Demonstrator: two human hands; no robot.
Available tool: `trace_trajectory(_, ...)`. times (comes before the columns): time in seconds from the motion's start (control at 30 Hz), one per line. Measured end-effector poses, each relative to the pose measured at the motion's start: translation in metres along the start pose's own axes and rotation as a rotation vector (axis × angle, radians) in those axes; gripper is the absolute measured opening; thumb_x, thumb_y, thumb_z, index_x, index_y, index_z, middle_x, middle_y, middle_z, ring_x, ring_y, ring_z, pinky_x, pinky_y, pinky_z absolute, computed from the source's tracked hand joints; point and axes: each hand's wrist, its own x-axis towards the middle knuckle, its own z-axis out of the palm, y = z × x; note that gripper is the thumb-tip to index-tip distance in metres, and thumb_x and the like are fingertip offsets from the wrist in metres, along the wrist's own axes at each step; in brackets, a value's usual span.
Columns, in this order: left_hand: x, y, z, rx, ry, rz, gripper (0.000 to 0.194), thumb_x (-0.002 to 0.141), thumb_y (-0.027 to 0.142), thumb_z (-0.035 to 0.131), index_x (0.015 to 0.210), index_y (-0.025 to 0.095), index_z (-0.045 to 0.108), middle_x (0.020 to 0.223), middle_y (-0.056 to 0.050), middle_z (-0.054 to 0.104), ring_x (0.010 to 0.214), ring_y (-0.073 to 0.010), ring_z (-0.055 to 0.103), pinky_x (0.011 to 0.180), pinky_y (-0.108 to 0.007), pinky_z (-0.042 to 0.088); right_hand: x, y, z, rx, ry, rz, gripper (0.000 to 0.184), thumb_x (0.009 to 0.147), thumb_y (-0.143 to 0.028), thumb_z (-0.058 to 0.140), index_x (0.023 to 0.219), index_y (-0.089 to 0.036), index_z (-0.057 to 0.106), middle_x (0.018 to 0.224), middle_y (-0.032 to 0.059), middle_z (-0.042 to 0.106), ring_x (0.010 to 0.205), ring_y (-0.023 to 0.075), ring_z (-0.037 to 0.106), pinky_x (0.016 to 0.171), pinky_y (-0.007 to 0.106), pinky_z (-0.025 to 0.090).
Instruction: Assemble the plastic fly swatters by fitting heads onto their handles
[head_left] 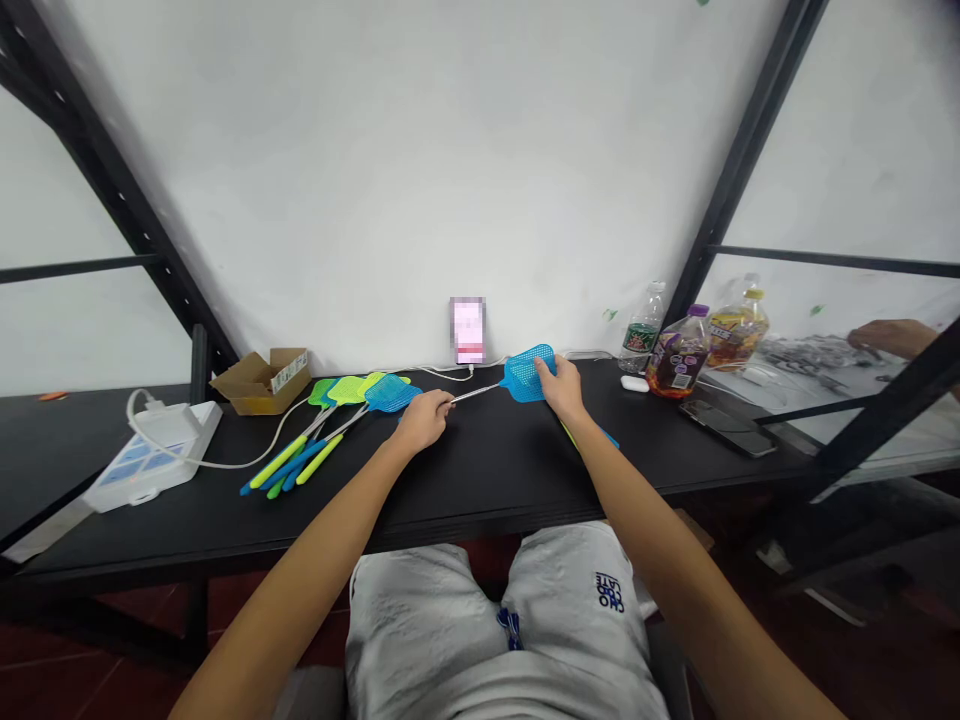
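Note:
A blue fly swatter (519, 378) is held across the middle of the black table, its mesh head to the right. My left hand (426, 420) is closed round its thin metal rod or handle; that end is mostly hidden in the fist. At the mesh head, my right hand (562, 388) pinches the right edge between thumb and fingers. To the left lies a fanned pile of several green, yellow-green and blue fly swatters (349, 390), with their grips toward me. Under my right forearm, yellow-green and blue strips (570, 433) show, mostly hidden.
An open cardboard box (255, 398) and a white plastic case (142, 470) with a charger and cable stand left. A phone (469, 332) leans on the wall. Bottles (679, 352), a small white case (634, 383) and a dark phone (727, 428) lie right. Another person's hand (892, 338) shows far right.

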Motion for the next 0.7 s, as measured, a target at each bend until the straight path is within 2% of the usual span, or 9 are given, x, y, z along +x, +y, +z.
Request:
trace_trajectory(0.17,-0.001,0.0,0.0,-0.017,-0.021,0.026,0.025,0.088,0.018,0.044,0.089,0.017,0.069,0.086,-0.006,0.069,0.08,-0.0187,0.061,0.076,-0.03,0.045,0.0,0.005,0.004,0.033,-0.049,-0.008,0.039,0.083,-0.055,0.053,0.068,-0.019,0.053,0.067,0.0026,0.061,0.065,0.018,0.053,0.063,0.027,0.039)
trace_trajectory(0.43,-0.003,0.002,0.001,-0.058,-0.024,-0.001,0.024,0.084,0.014,0.045,0.088,0.017,0.069,0.083,-0.004,0.07,0.077,-0.0173,0.061,0.073,-0.028,0.044,-0.002,0.008,0.01,0.076,-0.124,-0.025,0.04,0.079,-0.058,0.058,0.078,-0.018,0.06,0.078,0.0052,0.066,0.075,0.0207,0.06,0.068,0.029,0.046)
trace_trajectory(0.5,-0.001,0.003,0.001,-0.067,0.0,-0.003,0.024,0.084,0.014,0.045,0.088,0.017,0.069,0.081,-0.004,0.069,0.075,-0.0167,0.06,0.072,-0.028,0.044,-0.001,0.005,0.008,0.192,-0.085,0.025,0.039,0.078,-0.058,0.06,0.079,-0.019,0.059,0.077,0.0046,0.066,0.074,0.0201,0.061,0.065,0.029,0.047)
trace_trajectory(0.6,0.002,0.009,0.001,-0.115,0.057,-0.027,0.024,0.087,0.017,0.043,0.088,0.017,0.067,0.077,-0.002,0.067,0.071,-0.015,0.06,0.07,-0.027,0.044,0.0,-0.005,0.005,0.507,0.0,0.184,0.039,0.081,-0.058,0.058,0.086,-0.02,0.054,0.073,0.0029,0.063,0.063,0.0172,0.061,0.054,0.026,0.046)
trace_trajectory(0.63,0.002,0.013,0.002,-0.145,0.076,-0.04,0.024,0.088,0.018,0.043,0.088,0.017,0.067,0.077,-0.002,0.067,0.069,-0.0142,0.059,0.069,-0.026,0.044,-0.002,-0.01,0.004,0.601,-0.027,0.228,0.039,0.081,-0.057,0.059,0.088,-0.02,0.053,0.073,0.0026,0.063,0.06,0.0159,0.061,0.05,0.024,0.044)
trace_trajectory(0.7,0.002,0.022,0.004,-0.218,0.091,-0.059,0.025,0.09,0.021,0.041,0.089,0.017,0.066,0.075,-0.001,0.066,0.064,-0.0123,0.058,0.066,-0.025,0.045,-0.009,-0.019,0.006,0.702,-0.214,0.252,0.04,0.078,-0.055,0.064,0.09,-0.019,0.053,0.075,0.0027,0.063,0.055,0.014,0.061,0.044,0.022,0.039)
